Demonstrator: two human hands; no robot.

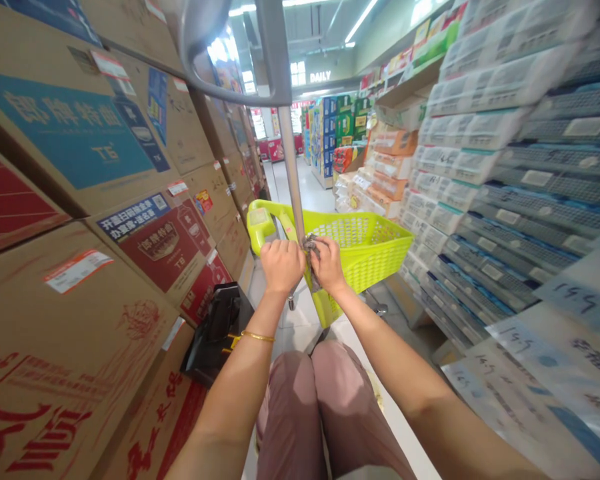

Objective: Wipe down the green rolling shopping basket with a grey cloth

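Note:
A lime-green plastic shopping cart [380, 250] stands in front of my knees. From it rises a metal pole [291, 153], topped by a grey frame [275, 53]. Closed knuckles-up at the cart's near side, beside the foot of the pole, is my left hand [283, 265]; its fingertips are hidden. My right hand [329, 265] pinches a crumpled grey-brown cloth [311, 247] against the base of the pole. The two hands are close together, with the cloth between them. Part of the cart's near end is hidden by my hands.
Cardboard cartons [180, 247] are stacked high on the left, with a black bag [223, 327] at their foot. Plastic-wrapped packs [460, 153] are piled along the right. Between them the tiled aisle [307, 190] runs back to blue and green boxes [330, 133].

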